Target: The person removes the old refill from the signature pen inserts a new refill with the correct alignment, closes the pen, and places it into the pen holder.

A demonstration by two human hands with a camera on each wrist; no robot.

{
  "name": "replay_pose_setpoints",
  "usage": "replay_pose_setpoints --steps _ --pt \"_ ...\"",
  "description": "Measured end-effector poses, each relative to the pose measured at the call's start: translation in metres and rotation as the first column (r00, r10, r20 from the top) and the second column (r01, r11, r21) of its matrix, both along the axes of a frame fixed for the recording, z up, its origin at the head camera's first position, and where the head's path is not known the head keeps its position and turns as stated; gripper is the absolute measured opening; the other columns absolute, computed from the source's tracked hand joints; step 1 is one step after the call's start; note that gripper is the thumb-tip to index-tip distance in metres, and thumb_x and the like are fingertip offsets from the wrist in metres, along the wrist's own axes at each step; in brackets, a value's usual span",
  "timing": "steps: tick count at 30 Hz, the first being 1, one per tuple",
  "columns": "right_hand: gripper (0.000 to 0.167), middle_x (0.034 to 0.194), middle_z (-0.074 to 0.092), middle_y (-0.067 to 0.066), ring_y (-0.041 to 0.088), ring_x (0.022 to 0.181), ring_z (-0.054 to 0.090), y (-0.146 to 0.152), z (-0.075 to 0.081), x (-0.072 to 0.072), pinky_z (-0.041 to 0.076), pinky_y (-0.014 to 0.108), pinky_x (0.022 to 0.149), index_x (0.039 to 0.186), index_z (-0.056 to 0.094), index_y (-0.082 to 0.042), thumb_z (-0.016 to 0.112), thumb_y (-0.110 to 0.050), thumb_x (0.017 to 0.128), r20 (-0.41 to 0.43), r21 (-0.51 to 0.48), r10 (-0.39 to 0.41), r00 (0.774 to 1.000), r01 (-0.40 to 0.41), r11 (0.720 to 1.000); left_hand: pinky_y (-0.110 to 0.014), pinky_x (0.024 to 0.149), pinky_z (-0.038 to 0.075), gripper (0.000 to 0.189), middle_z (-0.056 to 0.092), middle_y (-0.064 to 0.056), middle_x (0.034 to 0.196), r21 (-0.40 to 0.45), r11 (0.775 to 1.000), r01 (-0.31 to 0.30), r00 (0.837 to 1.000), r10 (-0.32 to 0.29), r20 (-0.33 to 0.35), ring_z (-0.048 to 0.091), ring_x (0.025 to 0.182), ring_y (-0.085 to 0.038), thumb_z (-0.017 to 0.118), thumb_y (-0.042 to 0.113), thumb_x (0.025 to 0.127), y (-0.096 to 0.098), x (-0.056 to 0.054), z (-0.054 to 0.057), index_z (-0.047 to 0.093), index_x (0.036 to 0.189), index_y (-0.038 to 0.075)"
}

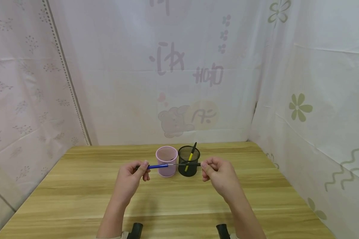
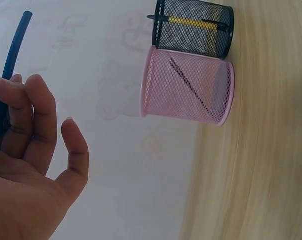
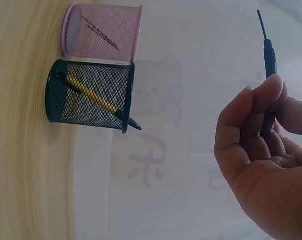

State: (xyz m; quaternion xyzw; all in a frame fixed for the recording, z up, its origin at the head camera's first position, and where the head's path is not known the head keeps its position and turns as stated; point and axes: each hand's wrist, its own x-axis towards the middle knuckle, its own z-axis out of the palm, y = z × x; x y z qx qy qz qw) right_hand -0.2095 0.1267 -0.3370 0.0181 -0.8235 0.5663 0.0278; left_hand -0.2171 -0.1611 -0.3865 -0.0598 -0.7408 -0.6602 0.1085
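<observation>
In the head view my left hand (image 1: 133,174) pinches a blue pen barrel (image 1: 158,166) between thumb and fingers. The same barrel (image 2: 17,47) rises from the fingers in the left wrist view. My right hand (image 1: 218,172) pinches the black grip section (image 1: 194,164) of a pen. From that section a thin refill (image 3: 261,25), dark then pale, points toward the barrel. It lines up with the barrel's open end; whether its tip is inside I cannot tell. Behind them stand a pink mesh pen cup (image 1: 167,171) and a black mesh pen cup (image 1: 182,171).
A yellow and black pen (image 1: 191,156) leans in the black cup. Thin dark sticks (image 3: 101,34) lie inside the pink cup. The cups stand side by side on a wood-grain table (image 1: 86,186), with printed white curtains (image 1: 122,83) behind and at both sides.
</observation>
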Motion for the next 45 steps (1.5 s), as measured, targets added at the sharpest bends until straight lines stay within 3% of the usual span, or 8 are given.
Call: replay_pose_setpoints --steps 11,19,23,27,32,38,45 --pt "0.016 0.08 0.066 0.008 0.02 0.076 0.069 0.0 0.001 0.001 0.061 0.029 0.077 0.105 0.068 0.0 0.061 -0.014 0.109 -0.007 0.005 0.008 1.0 -0.008 1.0 -0.029 0.073 0.051 0.033 0.059 -0.004 0.067 0.0 1.0 -0.018 1.0 0.018 0.018 0.064 0.072 -0.024 0.064 0.023 0.109 -0.001 0.002 0.002 0.069 0.089 -0.003" --pt "0.018 0.08 0.066 0.006 0.018 0.076 0.068 0.002 0.001 0.0 0.058 0.028 0.075 0.108 0.068 0.0 0.061 -0.016 0.109 -0.007 0.014 -0.005 1.0 0.005 1.0 -0.03 0.075 0.054 0.03 0.061 -0.006 0.068 0.005 1.0 -0.031 0.999 0.031 0.038 0.065 0.072 -0.02 0.063 0.019 0.109 -0.004 0.002 0.001 0.069 0.089 -0.003" --pt "0.018 0.079 0.066 0.006 0.018 0.075 0.068 0.003 0.0 0.0 0.059 0.028 0.074 0.108 0.068 0.001 0.062 -0.016 0.109 -0.02 0.001 0.004 1.0 -0.004 1.0 -0.028 0.07 0.047 0.03 0.064 -0.008 0.071 -0.076 0.995 -0.069 0.996 0.072 0.044 0.061 0.07 -0.017 0.061 0.02 0.11 -0.006 0.0 -0.005 0.069 0.088 -0.001" --pt "0.018 0.079 0.066 0.006 0.018 0.075 0.068 0.004 0.001 0.0 0.058 0.028 0.075 0.109 0.068 0.001 0.061 -0.015 0.109 -0.017 0.007 -0.001 1.0 0.001 1.0 -0.026 0.065 0.041 0.027 0.066 -0.009 0.079 -0.215 0.974 -0.076 0.991 0.098 0.092 0.055 0.072 -0.017 0.06 0.023 0.11 -0.007 -0.003 -0.013 0.07 0.092 0.006" --pt "0.018 0.08 0.066 0.005 0.018 0.076 0.068 0.004 0.004 0.001 0.057 0.029 0.076 0.109 0.068 0.0 0.061 -0.016 0.109 -0.009 0.019 -0.01 1.0 0.01 1.0 -0.029 0.069 0.047 0.013 0.065 -0.005 0.087 -0.341 0.94 0.006 0.993 0.036 0.116 0.06 0.082 -0.019 0.065 0.019 0.107 -0.005 -0.008 -0.022 0.074 0.101 0.01" --pt "0.018 0.08 0.066 0.006 0.018 0.077 0.068 0.005 0.006 0.001 0.057 0.03 0.078 0.11 0.068 0.0 0.06 -0.016 0.11 -0.003 0.021 -0.007 1.0 0.007 1.0 -0.027 0.065 0.044 0.01 0.066 -0.003 0.084 -0.418 0.906 0.063 0.993 -0.013 0.121 0.055 0.076 -0.015 0.07 0.01 0.102 0.0 -0.013 -0.033 0.076 0.094 0.012" --pt "0.018 0.081 0.066 0.005 0.019 0.077 0.069 0.006 0.007 0.0 0.058 0.029 0.079 0.11 0.067 0.0 0.059 -0.016 0.11 0.004 0.017 -0.011 1.0 0.011 1.0 -0.029 0.063 0.045 0.008 0.069 -0.002 0.08 -0.486 0.871 0.079 0.987 0.001 0.162 0.056 0.074 -0.016 0.076 0.009 0.097 0.002 -0.014 -0.04 0.077 0.089 0.01"
